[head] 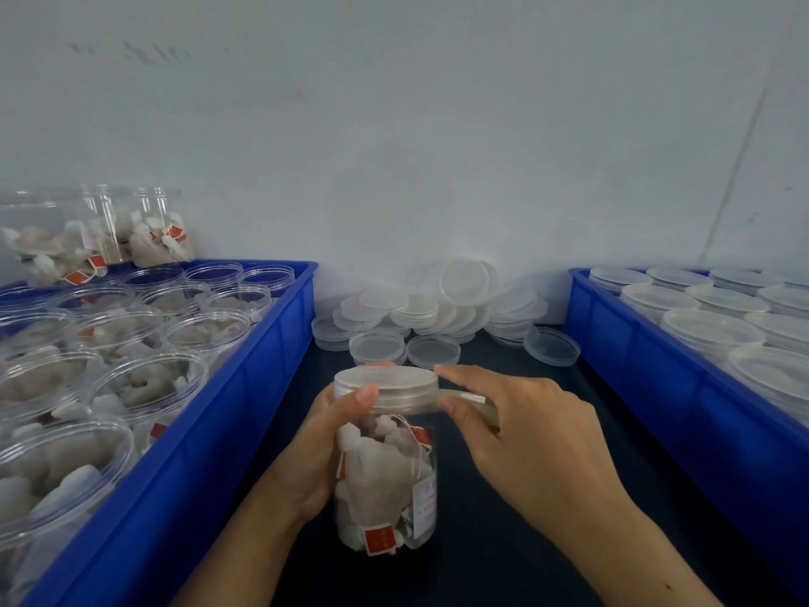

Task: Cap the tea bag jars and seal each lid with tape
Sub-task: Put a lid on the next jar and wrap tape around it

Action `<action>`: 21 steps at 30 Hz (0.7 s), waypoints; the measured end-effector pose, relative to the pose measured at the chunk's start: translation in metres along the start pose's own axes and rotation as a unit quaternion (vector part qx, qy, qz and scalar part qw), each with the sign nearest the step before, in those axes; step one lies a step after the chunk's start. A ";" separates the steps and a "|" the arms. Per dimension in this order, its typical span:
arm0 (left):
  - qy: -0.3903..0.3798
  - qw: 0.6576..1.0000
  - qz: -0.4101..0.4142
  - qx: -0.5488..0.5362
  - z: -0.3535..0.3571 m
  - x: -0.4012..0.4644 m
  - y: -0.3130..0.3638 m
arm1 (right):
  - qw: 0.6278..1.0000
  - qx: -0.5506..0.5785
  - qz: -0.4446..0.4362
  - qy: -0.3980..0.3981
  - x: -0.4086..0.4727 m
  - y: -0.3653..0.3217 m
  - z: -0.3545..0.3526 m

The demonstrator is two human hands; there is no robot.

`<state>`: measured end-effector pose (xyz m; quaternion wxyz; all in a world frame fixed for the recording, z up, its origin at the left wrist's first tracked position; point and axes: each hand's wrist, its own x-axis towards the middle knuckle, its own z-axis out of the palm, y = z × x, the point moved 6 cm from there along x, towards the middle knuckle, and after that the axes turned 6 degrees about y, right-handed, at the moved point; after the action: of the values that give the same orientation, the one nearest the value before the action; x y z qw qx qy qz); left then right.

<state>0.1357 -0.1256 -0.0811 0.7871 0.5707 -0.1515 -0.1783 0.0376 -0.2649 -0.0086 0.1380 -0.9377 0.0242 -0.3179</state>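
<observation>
Between two blue bins, the left hand is gripping a capped jar; the right hand is pinching tape against its lid.

Soft, dim light (edges bowed, blurred).

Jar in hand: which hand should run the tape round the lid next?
Right. The right hand already pinches the tape at the lid; the left hand grips the jar.

Red tea bag tag bears print, seemingly too blurred to read.
</observation>
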 end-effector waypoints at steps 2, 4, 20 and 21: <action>-0.004 1.000 -0.004 -0.012 -0.001 0.000 -0.001 | 1.000 0.009 -0.005 -0.008 0.000 -0.003 0.002; -0.010 1.000 -0.005 -0.020 -0.001 0.000 -0.002 | 1.000 0.011 0.001 -0.019 -0.001 -0.002 0.005; -0.053 0.998 0.004 -0.044 0.003 -0.001 -0.002 | 0.999 0.010 -0.021 -0.028 -0.005 0.004 0.009; -0.058 0.997 0.005 -0.044 0.003 -0.001 -0.002 | 0.999 0.009 -0.025 -0.026 -0.005 0.004 0.008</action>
<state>0.1329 -0.1284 -0.0817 0.8023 0.5232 -0.1919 -0.2136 0.0385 -0.2658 -0.0186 0.1387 -0.9446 -0.0060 -0.2973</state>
